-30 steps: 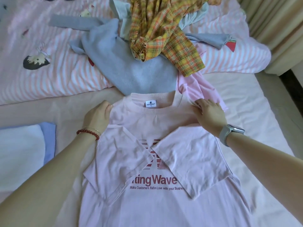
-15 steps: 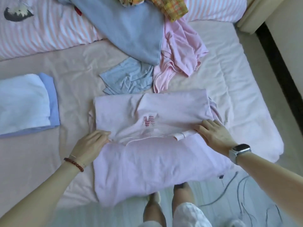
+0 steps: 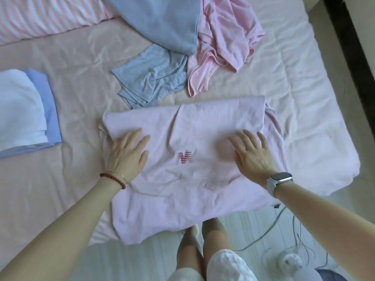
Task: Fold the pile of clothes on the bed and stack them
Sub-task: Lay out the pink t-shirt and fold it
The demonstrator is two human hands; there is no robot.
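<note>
Left hand (image 3: 127, 154): flat, fingers spread, pressing on folded tee (image 3: 182, 142).
Right hand (image 3: 252, 153): flat, spread, pressing tee.
Bed (image 3: 81, 82): pink sheet; stack (image 3: 24, 110) left.

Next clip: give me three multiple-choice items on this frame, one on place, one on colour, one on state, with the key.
1. Where is the folded stack?
A. at the left of the bed
B. on the floor
C. under the pink T-shirt

2. What colour is the left wrist's bead bracelet?
A. green
B. red
C. white

3. How do both hands lie on the pink T-shirt?
A. fists
B. pinching
C. flat

Key: A, it lies left of the T-shirt; B, its beads are dark red; C, left hand and right hand press with straight fingers.
</note>
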